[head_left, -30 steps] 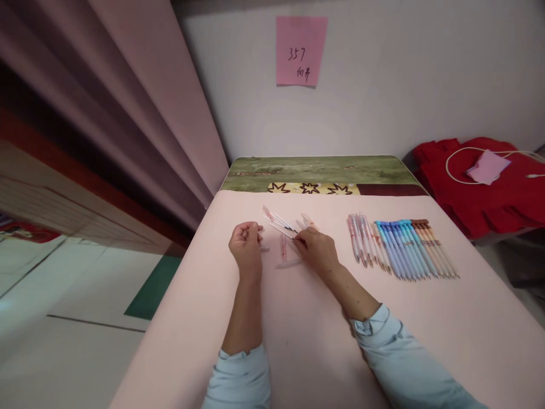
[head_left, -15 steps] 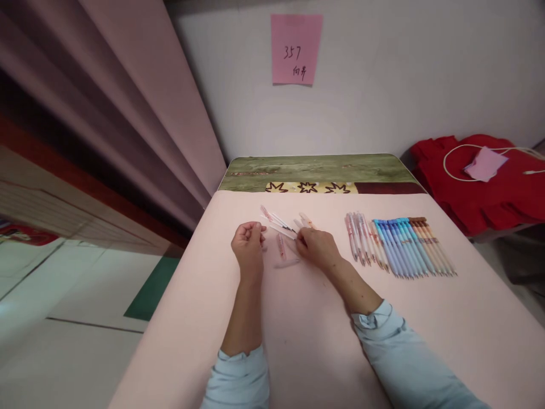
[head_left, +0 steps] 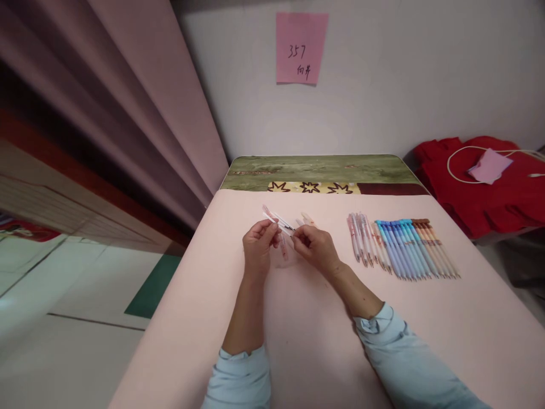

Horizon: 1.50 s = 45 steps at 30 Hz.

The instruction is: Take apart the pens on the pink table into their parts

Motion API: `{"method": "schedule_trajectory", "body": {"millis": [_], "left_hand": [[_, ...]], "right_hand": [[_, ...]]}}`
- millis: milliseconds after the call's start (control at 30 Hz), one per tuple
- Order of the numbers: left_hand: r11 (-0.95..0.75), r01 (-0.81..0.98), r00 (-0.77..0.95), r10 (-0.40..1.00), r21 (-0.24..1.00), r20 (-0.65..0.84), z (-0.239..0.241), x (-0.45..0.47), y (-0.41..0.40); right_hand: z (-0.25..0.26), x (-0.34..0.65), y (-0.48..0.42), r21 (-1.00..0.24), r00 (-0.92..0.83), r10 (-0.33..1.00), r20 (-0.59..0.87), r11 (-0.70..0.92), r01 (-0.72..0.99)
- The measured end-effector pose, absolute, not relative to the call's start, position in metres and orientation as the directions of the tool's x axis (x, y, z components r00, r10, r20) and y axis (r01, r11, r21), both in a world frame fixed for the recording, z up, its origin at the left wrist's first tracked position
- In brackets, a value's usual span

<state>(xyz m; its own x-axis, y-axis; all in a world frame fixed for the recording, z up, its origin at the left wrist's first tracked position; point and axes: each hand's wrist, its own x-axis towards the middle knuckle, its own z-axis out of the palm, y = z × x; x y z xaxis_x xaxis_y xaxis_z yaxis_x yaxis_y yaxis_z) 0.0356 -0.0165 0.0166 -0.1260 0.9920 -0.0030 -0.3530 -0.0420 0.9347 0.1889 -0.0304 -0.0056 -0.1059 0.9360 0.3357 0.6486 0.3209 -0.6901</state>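
My right hand is closed in a pinch on a thin white pen refill with a dark tip, which points across toward my left hand. My left hand is also pinched, its fingertips close to the refill's other end; whatever small thing it holds is hidden. Beneath and behind the fingers lie more white refills and clear pen barrels with pink print, one barrel lying between the hands. Another loose pen part rests just beyond my right hand.
To the right lies a row of pens: clear ones, blue ones and brown ones. Pale pink cloth covers the table. A red cloth with a white cable and pink notes sits beyond its right edge. A curtain hangs left.
My left hand has moved right and slightly up, closer to my right hand. The refill in my right hand now reaches near the left fingertips. The view has shifted slightly.
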Motion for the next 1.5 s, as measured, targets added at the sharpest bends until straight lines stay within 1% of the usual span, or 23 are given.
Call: {"method": "schedule_trajectory", "body": {"millis": [100,167,233,333,433,500,567,700,800,867,1033,1200,1300,1400,1500], "left_hand": [[-0.041,-0.363,-0.140,0.990,0.931,-0.011,0.015,0.035,-0.016],[-0.039,-0.391,-0.175,0.984,0.920,-0.033,0.014,0.033,-0.015],[-0.043,-0.422,-0.226,0.972,0.905,-0.060,0.013,0.030,-0.013],[-0.068,-0.448,-0.290,0.954,0.892,-0.073,0.013,0.026,-0.012],[-0.090,-0.470,-0.308,0.949,0.878,-0.068,0.013,0.026,-0.012],[-0.092,-0.482,-0.311,0.948,0.871,-0.072,0.012,0.026,-0.012],[-0.094,-0.483,-0.321,0.944,0.871,-0.077,0.011,0.026,-0.012],[-0.098,-0.472,-0.336,0.939,0.876,-0.076,0.009,0.026,-0.012],[-0.085,-0.476,-0.324,0.942,0.875,-0.085,0.008,0.027,-0.011],[-0.077,-0.478,-0.320,0.943,0.875,-0.092,0.007,0.027,-0.011],[-0.069,-0.475,-0.321,0.942,0.877,-0.100,0.006,0.028,-0.011],[-0.051,-0.490,-0.304,0.945,0.870,-0.116,0.006,0.030,-0.011],[-0.037,-0.488,-0.296,0.947,0.872,-0.125,0.006,0.032,-0.012],[-0.028,-0.482,-0.281,0.952,0.876,-0.124,0.005,0.034,-0.013],[-0.021,-0.476,-0.268,0.955,0.879,-0.123,0.005,0.034,-0.014]], "right_hand": [[-0.005,0.191,-0.030,-0.713,-0.117,0.940,0.322,0.322,0.623],[-0.005,0.196,-0.028,-0.738,-0.062,0.942,0.330,0.298,0.605],[-0.006,0.203,-0.025,-0.772,0.081,0.941,0.328,0.218,0.597],[-0.009,0.212,-0.021,-0.834,0.314,0.900,0.301,0.089,0.545],[-0.012,0.216,-0.018,-0.869,0.421,0.867,0.268,0.029,0.494],[-0.013,0.216,-0.018,-0.864,0.418,0.873,0.251,0.007,0.504],[-0.012,0.215,-0.018,-0.832,0.374,0.894,0.248,-0.001,0.554],[-0.010,0.213,-0.021,-0.689,0.245,0.928,0.281,0.017,0.725],[-0.010,0.212,-0.022,-0.607,0.173,0.947,0.270,0.028,0.794],[-0.011,0.212,-0.021,-0.593,0.171,0.952,0.255,0.014,0.805],[-0.012,0.214,-0.020,-0.588,0.237,0.937,0.258,-0.042,0.808],[-0.012,0.214,-0.019,-0.519,0.203,0.952,0.228,-0.058,0.853],[-0.013,0.213,-0.019,-0.484,0.215,0.956,0.200,-0.094,0.870],[-0.014,0.212,-0.019,-0.481,0.233,0.955,0.182,-0.120,0.869],[-0.014,0.213,-0.018,-0.503,0.246,0.953,0.177,-0.128,0.855]]}}
